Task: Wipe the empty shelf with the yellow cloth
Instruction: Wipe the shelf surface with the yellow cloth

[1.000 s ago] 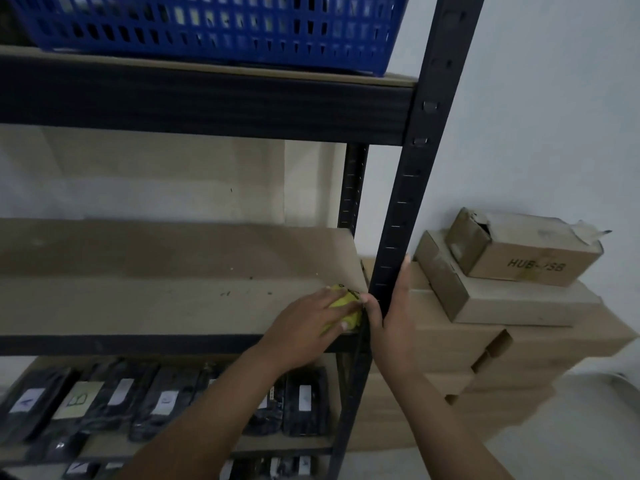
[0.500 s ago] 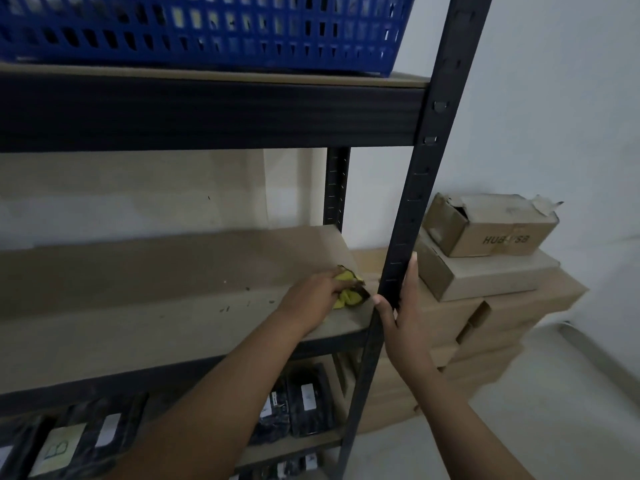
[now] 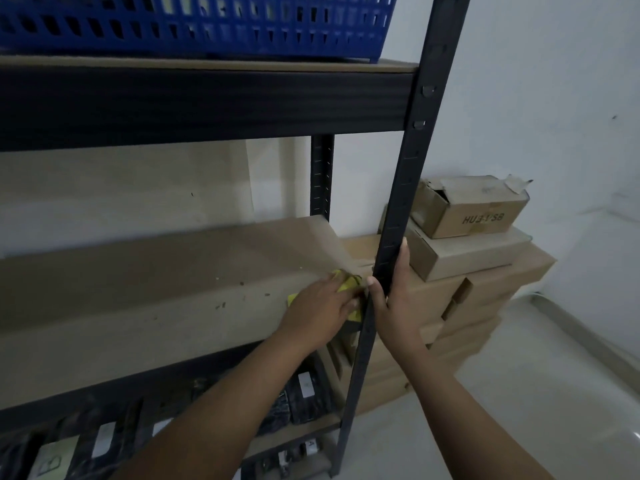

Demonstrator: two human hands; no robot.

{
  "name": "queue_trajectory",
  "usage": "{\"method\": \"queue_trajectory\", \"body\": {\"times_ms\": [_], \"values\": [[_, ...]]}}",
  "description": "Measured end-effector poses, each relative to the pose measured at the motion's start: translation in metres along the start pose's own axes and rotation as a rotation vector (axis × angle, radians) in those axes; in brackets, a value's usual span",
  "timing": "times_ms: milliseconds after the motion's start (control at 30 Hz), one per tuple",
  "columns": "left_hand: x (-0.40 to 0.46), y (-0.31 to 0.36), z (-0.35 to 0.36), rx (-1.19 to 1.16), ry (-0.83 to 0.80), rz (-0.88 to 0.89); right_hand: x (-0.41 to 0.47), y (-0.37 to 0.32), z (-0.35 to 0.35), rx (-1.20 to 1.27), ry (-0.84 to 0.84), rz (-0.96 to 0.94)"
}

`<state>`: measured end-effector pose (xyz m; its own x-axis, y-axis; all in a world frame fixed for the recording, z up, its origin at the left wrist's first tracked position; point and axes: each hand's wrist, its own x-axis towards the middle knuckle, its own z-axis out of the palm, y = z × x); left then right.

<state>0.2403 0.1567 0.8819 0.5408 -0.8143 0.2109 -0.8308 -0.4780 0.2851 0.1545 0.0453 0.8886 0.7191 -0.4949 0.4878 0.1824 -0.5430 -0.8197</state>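
Shelf (image 3: 156, 299) bare except dark crumbs; blue basket (image 3: 194, 26) on the tier above. Stacked boxes (image 3: 467, 271) beside the front post (image 3: 398, 237). Right hand (image 3: 394, 303) wraps that post. Left hand (image 3: 318, 310) presses flat on yellow cloth (image 3: 348, 284) at shelf's right front corner.

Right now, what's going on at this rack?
A person is wiping the empty middle shelf. The left hand presses a yellow cloth onto the board at its right front corner, while the right hand grips the black upright post. Dark specks lie on the board left of the cloth, so that stretch looks unwiped.
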Motion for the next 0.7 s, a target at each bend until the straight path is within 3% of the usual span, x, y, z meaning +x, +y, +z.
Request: {"method": "queue_trajectory", "body": {"times_ms": [167,400,567,700], "values": [[0.051,-0.017,-0.001,-0.089,-0.092,-0.097,0.000,0.000,-0.003,-0.001,-0.019,0.009],[0.038,-0.047,-0.009,-0.112,-0.014,-0.247,0.000,0.004,-0.001,0.011,-0.011,0.008],[-0.012,-0.018,-0.001,-0.061,0.074,-0.228,-0.002,0.002,0.000,-0.006,0.008,0.001],[-0.001,0.011,0.006,-0.001,0.103,-0.137,-0.003,0.003,0.001,0.003,0.018,0.006]]}}
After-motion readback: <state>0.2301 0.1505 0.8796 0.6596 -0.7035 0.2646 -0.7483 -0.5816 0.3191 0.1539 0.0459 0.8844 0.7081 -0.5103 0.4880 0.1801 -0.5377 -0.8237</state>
